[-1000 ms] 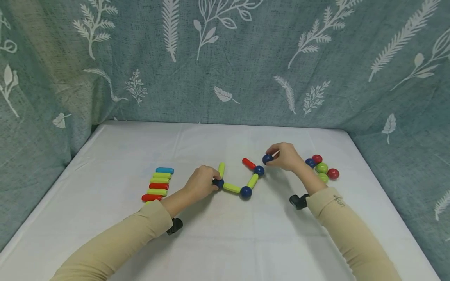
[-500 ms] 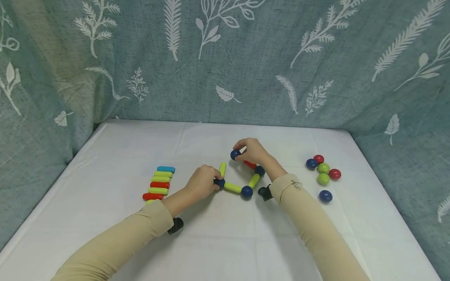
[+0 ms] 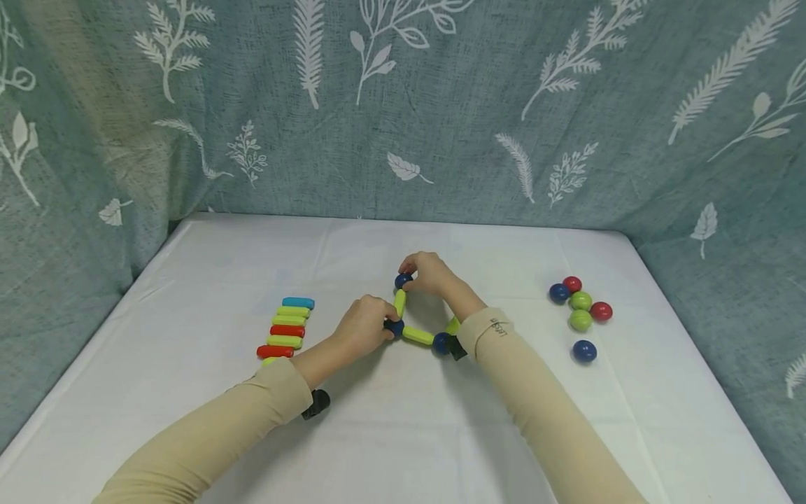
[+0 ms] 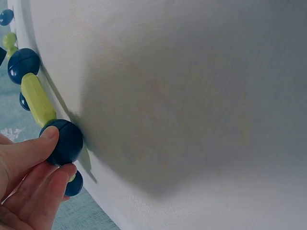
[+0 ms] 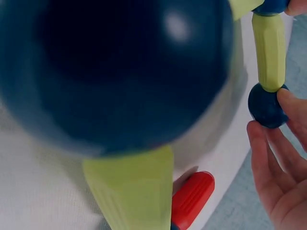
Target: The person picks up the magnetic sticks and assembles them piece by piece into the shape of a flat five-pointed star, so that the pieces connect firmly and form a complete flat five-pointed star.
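Note:
My left hand (image 3: 360, 327) pinches a blue ball (image 4: 66, 143) at the left corner of a chain of sticks and balls. From that ball a lime-green stick (image 3: 418, 336) runs right to another blue ball (image 3: 441, 343), and a second lime-green stick (image 3: 400, 303) points away from me. At this stick's far end my right hand (image 3: 431, 274) holds a blue ball (image 5: 266, 107) between thumb and fingers; ball and stick touch. A red stick (image 5: 194, 199) on the chain's right side shows in the right wrist view; my right hand and arm hide it from the head view.
Left of the chain lies a row of loose sticks (image 3: 287, 330) in blue, lime-green and red, its near end partly behind my left forearm. Loose red, green and blue balls (image 3: 581, 302) cluster at the right, with a single blue ball (image 3: 584, 351) nearer me.
My right hand has carried the blue ball leftward, from the chain's right side to the far end of the upper lime-green stick. The left hand stays on its ball.

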Motion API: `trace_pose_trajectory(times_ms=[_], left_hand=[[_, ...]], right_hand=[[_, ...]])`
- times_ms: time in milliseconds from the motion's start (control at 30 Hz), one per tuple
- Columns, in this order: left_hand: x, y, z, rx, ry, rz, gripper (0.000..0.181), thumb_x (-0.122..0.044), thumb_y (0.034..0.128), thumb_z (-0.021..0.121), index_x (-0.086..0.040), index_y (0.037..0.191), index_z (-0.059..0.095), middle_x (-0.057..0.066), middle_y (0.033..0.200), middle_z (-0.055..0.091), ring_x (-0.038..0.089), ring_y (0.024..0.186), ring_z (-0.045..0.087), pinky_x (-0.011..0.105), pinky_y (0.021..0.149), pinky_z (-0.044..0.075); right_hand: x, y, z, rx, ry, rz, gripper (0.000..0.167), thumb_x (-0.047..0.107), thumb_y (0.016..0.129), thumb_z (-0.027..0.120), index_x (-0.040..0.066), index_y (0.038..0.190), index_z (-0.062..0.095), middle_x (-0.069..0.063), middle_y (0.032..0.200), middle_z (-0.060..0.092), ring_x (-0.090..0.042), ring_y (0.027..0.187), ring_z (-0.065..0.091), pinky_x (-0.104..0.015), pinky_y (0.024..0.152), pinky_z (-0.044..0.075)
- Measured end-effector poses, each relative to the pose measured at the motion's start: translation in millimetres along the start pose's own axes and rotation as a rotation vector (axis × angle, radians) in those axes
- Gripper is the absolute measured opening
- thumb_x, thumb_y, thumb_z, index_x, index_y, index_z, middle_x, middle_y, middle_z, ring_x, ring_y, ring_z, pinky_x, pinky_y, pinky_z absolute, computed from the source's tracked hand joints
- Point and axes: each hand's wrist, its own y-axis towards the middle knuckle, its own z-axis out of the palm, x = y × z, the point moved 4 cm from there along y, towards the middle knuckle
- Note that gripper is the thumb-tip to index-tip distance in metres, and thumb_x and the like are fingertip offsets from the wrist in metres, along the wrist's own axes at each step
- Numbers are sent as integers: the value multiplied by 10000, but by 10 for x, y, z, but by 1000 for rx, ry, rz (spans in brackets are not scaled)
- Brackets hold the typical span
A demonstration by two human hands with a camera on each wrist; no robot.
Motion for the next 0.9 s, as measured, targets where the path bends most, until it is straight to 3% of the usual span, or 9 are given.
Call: trace_pose_trajectory(times_ms=[200, 467, 667, 900], left_hand=[[-8, 3, 2, 0, 9, -2, 189, -43, 679, 791, -13, 848, 709, 87, 849, 684, 227, 861, 639, 328, 769, 508], [-16, 5, -2, 1, 23, 7, 186, -46, 682, 789, -16, 848, 709, 84, 850, 684, 228, 863, 637, 329, 774, 504], [-25, -6, -9, -2, 27, 9, 188, -44, 681, 789, -14, 846, 706, 90, 849, 683, 237, 858, 638, 335, 770, 505], [-39, 4, -8, 2, 68, 23, 186, -46, 682, 792, -19, 846, 709, 96, 848, 679, 239, 852, 638, 326, 764, 509]], right_hand=[[-23, -9, 7, -6, 2, -5, 304, 69, 813, 682, 29, 1109, 629, -122, 1121, 623, -238, 1047, 566, -321, 884, 455], [-63, -109, -35, -20, 83, -36, 290, 53, 824, 663, 18, 1109, 626, -130, 1126, 612, -245, 953, 621, -302, 809, 495], [-107, -293, -119, -64, 86, -147, 303, 81, 825, 669, 5, 1116, 626, -145, 1095, 621, -249, 924, 624, -291, 792, 500], [-181, -592, -248, -70, 109, -199, 304, 86, 822, 676, -19, 1102, 626, -159, 1072, 627, -251, 938, 611, -287, 773, 511]])
